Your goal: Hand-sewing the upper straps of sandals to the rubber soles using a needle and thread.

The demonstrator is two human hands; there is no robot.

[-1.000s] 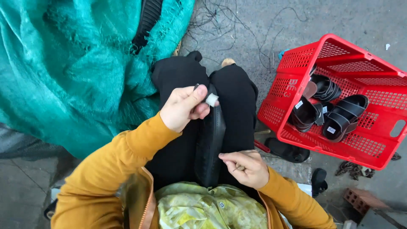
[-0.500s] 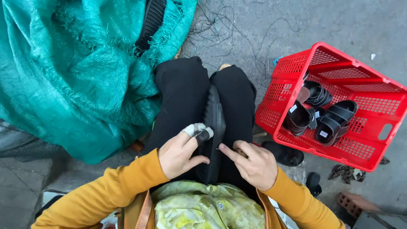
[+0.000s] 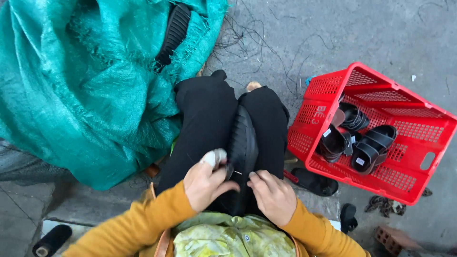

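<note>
Between the person's knees, a black shoe sole (image 3: 242, 157) is lying lengthwise along the lap, its ribbed face up, and every other place below is given from it. Just left of the sole's near end, the left hand (image 3: 205, 183) is pinching a thin needle (image 3: 234, 172) between thumb and bandaged forefinger, fingers closed tight on it, the tip touching the sole's edge. Just right of the same end, the right hand (image 3: 273, 196) is resting with fingers curled and mostly closed, forefinger pressing the sole down; whether it is also gripping a thread I cannot tell.

Judging from this, stitching along the sole's edge is the step in hand. Doing it well is likely asking for the needle to be going in square to the edge, the right forefinger bracing close beside the entry point so the rubber is not buckling, and the padded fingertip taking the push.

Well to the right of the sole, a red plastic crate (image 3: 423, 164) is sitting on the ground, holding several black sandals (image 3: 366, 145). Far left of the sole, a green woven sack (image 3: 81, 90) is bulging, with another ribbed sole (image 3: 173, 33) poking out. Nearer, below left, a spool of black thread (image 3: 51, 240) is lying on the pavement.
</note>
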